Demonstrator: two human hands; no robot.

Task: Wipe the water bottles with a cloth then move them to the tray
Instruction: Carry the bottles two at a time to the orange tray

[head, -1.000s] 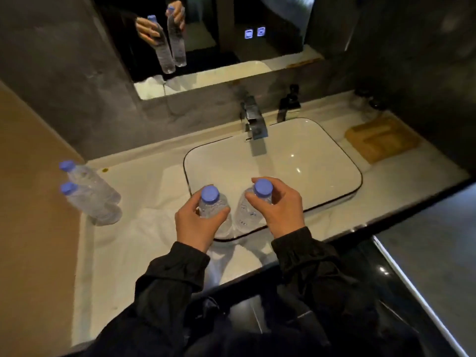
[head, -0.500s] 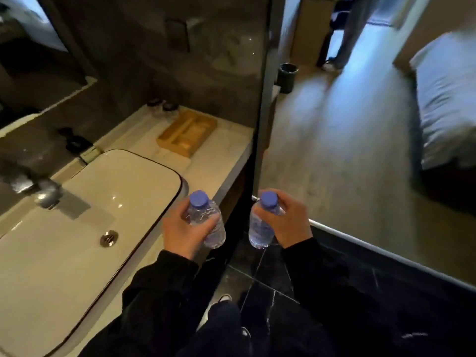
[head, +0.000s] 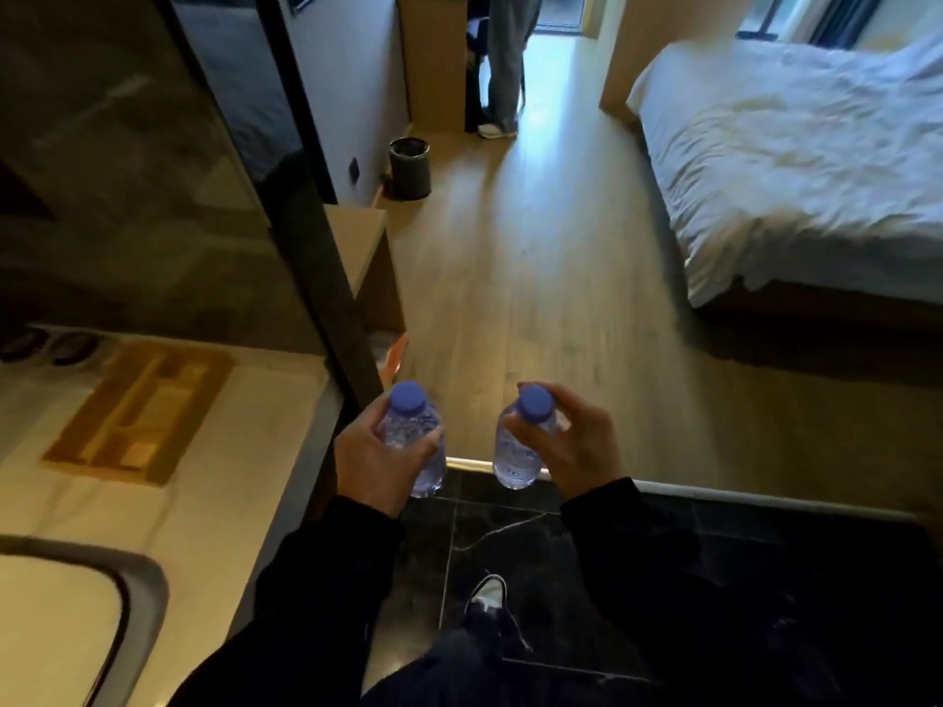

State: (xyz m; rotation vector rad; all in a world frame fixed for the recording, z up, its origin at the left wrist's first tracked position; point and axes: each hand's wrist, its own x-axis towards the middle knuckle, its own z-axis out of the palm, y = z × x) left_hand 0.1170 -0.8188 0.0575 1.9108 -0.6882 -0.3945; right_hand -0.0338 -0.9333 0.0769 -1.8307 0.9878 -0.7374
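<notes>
**Two bottles in hand at the bathroom doorway**

I have one water bottle in each hand. My left hand (head: 375,464) wraps the left bottle (head: 416,441) around its middle, fingers clenched on the body, blue cap up. My right hand (head: 564,441) grips the right bottle (head: 518,451) from the side, fingers curled around its shoulder just below the cap. Both bottles ride upright, near each other but apart, above the dark tiled floor (head: 510,533) at the metal threshold strip (head: 714,494) where the wooden floor (head: 536,298) of the bedroom begins.

To my left lies the table (head: 214,507) with the corner of the sink (head: 138,584) and a wooden tray (head: 138,415) near the wall. I judge this is the carry step. I cannot tell whether that wooden tray is the target or whether another one waits in the room ahead; no cloth shows here either.

Risks as I read them: the bottles are smooth and may be damp, so a loosened grip could let one slide out and drop on the tile. The right-hand hold sits high, which leaves the heavy lower part free to swing. The threshold strip is a trip point for my foot (head: 487,594). A dark door frame (head: 326,278) stands close on the left, so the left bottle could knock it. Another person (head: 505,63) stands far down the room beside a waste bin (head: 410,168), well clear.
</notes>
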